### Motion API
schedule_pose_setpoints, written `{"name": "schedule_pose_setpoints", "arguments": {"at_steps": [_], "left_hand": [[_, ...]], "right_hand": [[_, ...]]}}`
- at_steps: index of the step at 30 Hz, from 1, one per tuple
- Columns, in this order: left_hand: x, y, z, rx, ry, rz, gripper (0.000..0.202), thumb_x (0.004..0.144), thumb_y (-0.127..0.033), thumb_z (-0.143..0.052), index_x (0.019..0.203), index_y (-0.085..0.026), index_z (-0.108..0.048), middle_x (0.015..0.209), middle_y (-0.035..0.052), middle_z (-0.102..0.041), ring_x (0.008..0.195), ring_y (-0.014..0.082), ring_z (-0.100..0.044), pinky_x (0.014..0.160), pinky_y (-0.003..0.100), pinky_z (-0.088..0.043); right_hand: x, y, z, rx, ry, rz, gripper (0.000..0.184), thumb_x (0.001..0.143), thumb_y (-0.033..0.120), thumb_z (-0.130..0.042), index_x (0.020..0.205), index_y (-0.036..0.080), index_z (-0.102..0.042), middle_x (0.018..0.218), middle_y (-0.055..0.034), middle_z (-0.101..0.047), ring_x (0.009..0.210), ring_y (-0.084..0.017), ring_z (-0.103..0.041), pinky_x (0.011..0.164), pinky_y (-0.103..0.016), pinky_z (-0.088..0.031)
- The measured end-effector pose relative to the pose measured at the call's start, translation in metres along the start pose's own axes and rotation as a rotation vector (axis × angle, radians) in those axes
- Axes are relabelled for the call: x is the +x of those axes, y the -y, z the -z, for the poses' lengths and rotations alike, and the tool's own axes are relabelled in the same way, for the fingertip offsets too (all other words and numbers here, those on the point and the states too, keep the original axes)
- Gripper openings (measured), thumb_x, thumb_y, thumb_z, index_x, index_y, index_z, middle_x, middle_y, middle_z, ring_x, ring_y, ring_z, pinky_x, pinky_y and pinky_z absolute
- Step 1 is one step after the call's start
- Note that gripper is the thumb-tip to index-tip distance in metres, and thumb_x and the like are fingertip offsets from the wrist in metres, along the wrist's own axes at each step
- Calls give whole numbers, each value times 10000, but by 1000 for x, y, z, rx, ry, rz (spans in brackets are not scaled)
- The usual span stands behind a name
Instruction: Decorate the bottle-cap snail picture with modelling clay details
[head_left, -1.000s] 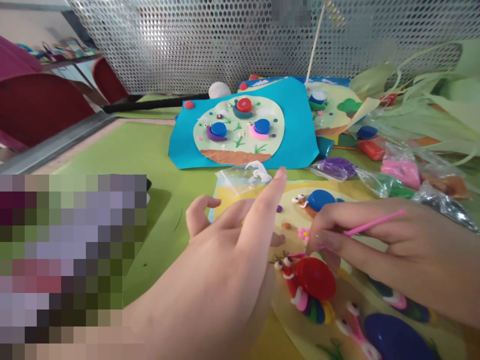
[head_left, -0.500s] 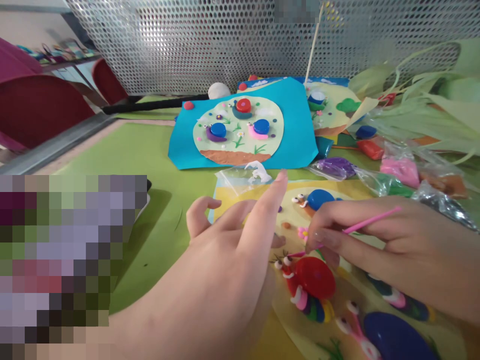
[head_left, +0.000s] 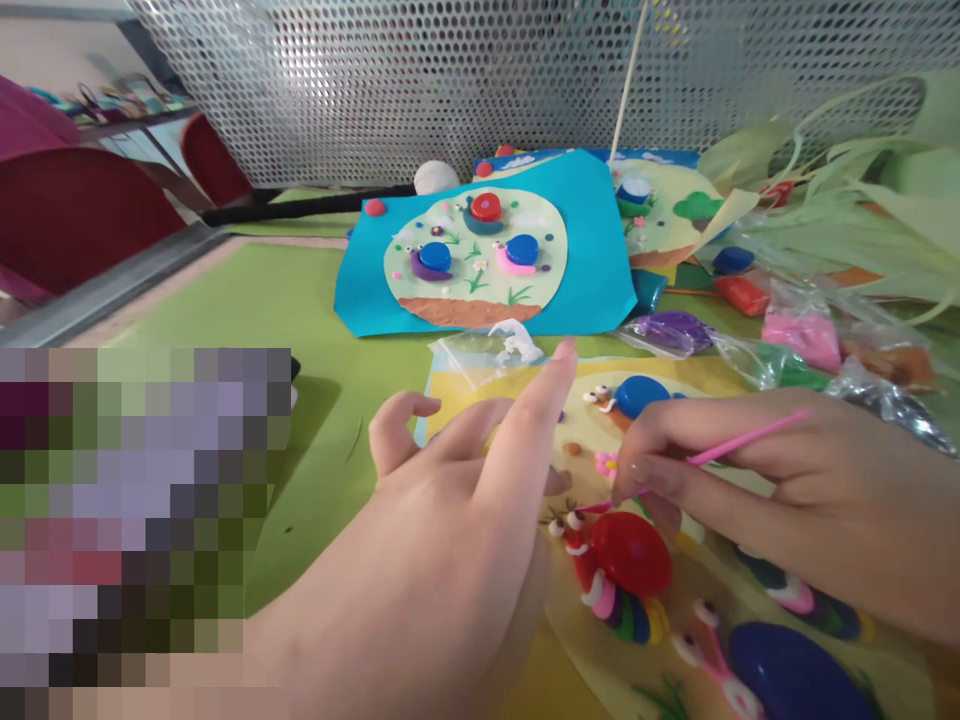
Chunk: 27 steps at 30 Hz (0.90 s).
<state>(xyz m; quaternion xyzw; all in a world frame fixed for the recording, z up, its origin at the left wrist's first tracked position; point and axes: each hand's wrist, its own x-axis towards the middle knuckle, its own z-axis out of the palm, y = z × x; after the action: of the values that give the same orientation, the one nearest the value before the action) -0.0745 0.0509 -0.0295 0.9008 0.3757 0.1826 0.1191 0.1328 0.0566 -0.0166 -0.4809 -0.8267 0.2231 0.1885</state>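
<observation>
Between the thumb and fingers of my right hand (head_left: 720, 490) is a thin pink modelling tool (head_left: 750, 438). Its tip touches or nearly touches the eyes of a red clay snail (head_left: 634, 555), which has a red cap-like shell, a white smile and a striped body. My left hand (head_left: 457, 500) rests over the left side of the yellow picture (head_left: 454, 390), fingers spread and nothing in them. On the same picture are a blue-shelled snail (head_left: 641, 397) behind, a larger dark blue-shelled snail (head_left: 795, 670) in front and a pink flower (head_left: 606, 464).
A turquoise picture with small snails (head_left: 600, 290) lies behind. At right are bags of purple clay (head_left: 671, 330), pink clay (head_left: 801, 338) and other colours. White clay (head_left: 517, 340) sits in a clear bag. A perforated metal panel (head_left: 420, 90) stands at the back; a blurred-out device is at left.
Almost nothing differs. The view has shifted very slightly, and both hands and the pink tool keep nearly the same place.
</observation>
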Motion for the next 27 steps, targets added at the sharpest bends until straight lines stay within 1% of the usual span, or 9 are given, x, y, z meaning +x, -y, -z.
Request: {"name": "schedule_pose_setpoints", "arguments": {"at_steps": [3, 7, 11, 13, 16, 19, 22, 25, 27], "left_hand": [[-1, 1, -1, 14, -3, 11, 690, 731, -75, -293, 1397, -107, -116, 875, 82, -697, 891, 306, -592, 813, 747, -344], [-2, 0, -1, 5, -18, -7, 636, 779, -110, -287, 1395, -120, -130, 890, 57, -693, 923, 256, -597, 927, 585, -382], [-9, 3, -3, 21, -26, 34, 598, 819, -169, -319, 1397, -217, -172, 984, 30, -672, 949, 213, -601, 961, 477, -395], [-16, 6, -5, 27, -39, 34, 593, 823, -215, -358, 1393, -248, -199, 1026, 34, -661, 969, 220, -598, 960, 466, -396], [-23, 10, -6, 49, -34, 16, 609, 818, -249, -404, 1395, -253, -211, 1045, 47, -663, 993, 238, -593, 964, 481, -378], [-22, 10, -5, 82, -28, -11, 630, 810, -231, -416, 1402, -246, -200, 1035, 54, -676, 1014, 250, -590, 971, 485, -353], [-15, 6, -2, 86, -39, -46, 663, 809, -152, -384, 1417, -235, -133, 989, 43, -698, 1055, 245, -574, 998, 472, -283], [-8, 3, 2, 22, -47, -106, 710, 810, -48, -316, 1422, -233, -7, 984, -15, -708, 1150, 198, -508, 1035, 409, -107], [-4, 2, 4, -6, -34, -142, 741, 803, -8, -299, 1416, -235, 51, 1009, -56, -702, 1177, 171, -475, 1028, 355, -26]], "right_hand": [[0, -1, 2, 10, 26, 65, 252, 917, 290, -417, 742, 290, -598, 608, 92, -605, 491, -89, -560, 440, -208, -430], [4, -1, -1, -2, 30, 61, 247, 912, 303, -410, 749, 300, -596, 572, 103, -588, 445, -90, -538, 394, -213, -416], [5, -2, 0, -11, 40, 47, 256, 911, 320, -408, 724, 298, -582, 544, 102, -577, 421, -96, -532, 383, -216, -418], [6, -3, 4, -16, 3, 52, 282, 912, 306, -408, 676, 289, -560, 521, 100, -563, 419, -91, -535, 388, -207, -408], [5, -5, 15, -43, -114, 70, 278, 903, 287, -425, 664, 303, -565, 501, 104, -565, 393, -90, -511, 375, -209, -372], [0, -4, 27, -66, -184, 39, 275, 897, 369, -415, 694, 322, -594, 526, 71, -589, 429, -131, -526, 394, -236, -395], [-11, -2, 37, -94, -286, -80, 364, 880, 492, -372, 674, 298, -601, 489, 12, -535, 479, -194, -541, 424, -284, -441], [-25, -3, 46, -99, -389, -168, 414, 851, 567, -360, 656, 287, -595, 477, -12, -494, 512, -227, -543, 441, -311, -467], [-33, -7, 52, -89, -435, -194, 424, 836, 591, -365, 647, 285, -591, 479, -18, -486, 520, -235, -541, 443, -317, -477]]}}
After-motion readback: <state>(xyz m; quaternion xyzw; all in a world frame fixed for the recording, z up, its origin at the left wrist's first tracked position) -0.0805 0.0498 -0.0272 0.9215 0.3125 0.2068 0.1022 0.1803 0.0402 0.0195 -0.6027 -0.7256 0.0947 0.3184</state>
